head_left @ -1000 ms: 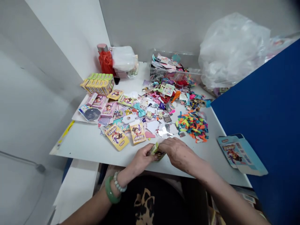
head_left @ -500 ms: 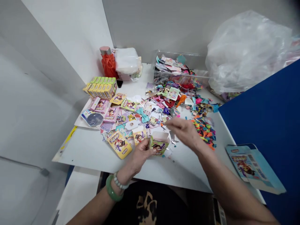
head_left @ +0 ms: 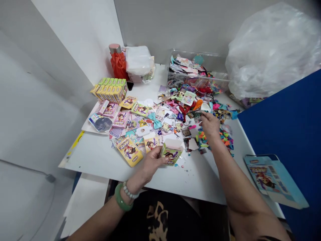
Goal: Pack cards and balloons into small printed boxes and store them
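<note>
My left hand [head_left: 153, 163] is closed around a small green carton [head_left: 172, 157] with a cartoon girl on its front. The carton's top is open and tilted toward me, just above the table's front part. My right hand [head_left: 211, 126] reaches into the heap of small trinkets [head_left: 184, 103], palm down. Its fingers are pinched together at a dark, flat piece [head_left: 194, 115] that I cannot make out. To the left of the carton lie a yellow flat pack [head_left: 129, 152] and another yellow box [head_left: 151, 143]. A turquoise bow [head_left: 155, 121] rests on the loose cards.
Stacked small boxes [head_left: 110, 91] stand at the left, near a red-wrapped bottle [head_left: 117, 64]. A clear bin [head_left: 200, 77] full of cards is at the back. A large plastic bag [head_left: 272, 53] bulges at right, above a blue panel [head_left: 281, 124] and a flattened blue carton [head_left: 274, 182].
My right hand has moved from near the carton up and to the right into the trinket heap. My left hand keeps hold of the green carton. The view has shifted slightly.
</note>
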### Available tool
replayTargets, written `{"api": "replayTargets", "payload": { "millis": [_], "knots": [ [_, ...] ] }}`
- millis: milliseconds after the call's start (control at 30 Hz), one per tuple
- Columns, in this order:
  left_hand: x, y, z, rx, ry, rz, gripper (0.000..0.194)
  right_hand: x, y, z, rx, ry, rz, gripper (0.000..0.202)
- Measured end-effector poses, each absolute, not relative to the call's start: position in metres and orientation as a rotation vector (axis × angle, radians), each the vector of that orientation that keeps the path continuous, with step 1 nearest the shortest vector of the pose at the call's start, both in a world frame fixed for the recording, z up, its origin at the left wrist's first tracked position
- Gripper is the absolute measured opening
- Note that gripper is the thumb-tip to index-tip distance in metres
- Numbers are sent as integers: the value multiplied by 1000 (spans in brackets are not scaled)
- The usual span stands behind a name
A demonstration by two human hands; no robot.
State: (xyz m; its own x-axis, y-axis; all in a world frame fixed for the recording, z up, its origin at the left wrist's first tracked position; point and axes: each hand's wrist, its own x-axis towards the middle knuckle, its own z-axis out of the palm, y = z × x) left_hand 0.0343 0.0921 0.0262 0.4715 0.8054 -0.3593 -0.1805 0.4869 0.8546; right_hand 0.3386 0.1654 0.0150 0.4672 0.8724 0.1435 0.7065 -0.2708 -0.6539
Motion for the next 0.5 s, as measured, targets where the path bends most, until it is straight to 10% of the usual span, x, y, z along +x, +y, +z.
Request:
{"api": "replayTargets", "payload": {
  "millis": [233,500],
  "knots": [
    [41,83,25,847,870,724,35,292,80,66,-1529,-1076,825,25],
    [39,67,29,840,844,681,41,295,70,71,-1753,-1105,607,17]
  ]
}}
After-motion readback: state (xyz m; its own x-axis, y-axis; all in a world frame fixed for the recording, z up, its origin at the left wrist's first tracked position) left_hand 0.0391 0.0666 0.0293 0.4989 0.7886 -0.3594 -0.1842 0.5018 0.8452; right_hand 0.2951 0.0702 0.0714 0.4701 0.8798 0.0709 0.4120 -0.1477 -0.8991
